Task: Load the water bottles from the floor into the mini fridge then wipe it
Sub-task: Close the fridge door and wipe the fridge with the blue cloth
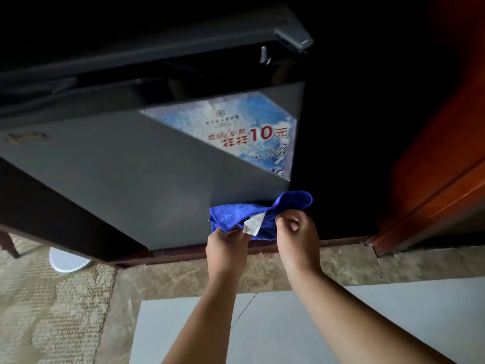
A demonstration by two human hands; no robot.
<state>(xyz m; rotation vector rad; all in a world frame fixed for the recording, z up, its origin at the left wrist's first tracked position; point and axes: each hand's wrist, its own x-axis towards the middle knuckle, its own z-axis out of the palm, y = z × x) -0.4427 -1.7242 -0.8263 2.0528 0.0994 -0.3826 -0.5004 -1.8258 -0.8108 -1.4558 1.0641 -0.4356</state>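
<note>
The mini fridge's grey door (126, 169) fills the middle of the head view, shut, with a blue and white price sticker (244, 132) on its upper right. A blue cloth (236, 212) with a white tag is bunched in front of the door's lower right corner. My left hand (227, 245) pinches the cloth's lower left edge. My right hand (296, 232) grips its right side, fingers curled. No water bottles are in sight.
A dark cabinet surrounds the fridge, with a reddish wooden frame (430, 179) on the right. A white round object (67, 261) lies on the patterned carpet (47, 311) at lower left. Pale floor tiles (262, 332) lie below my arms.
</note>
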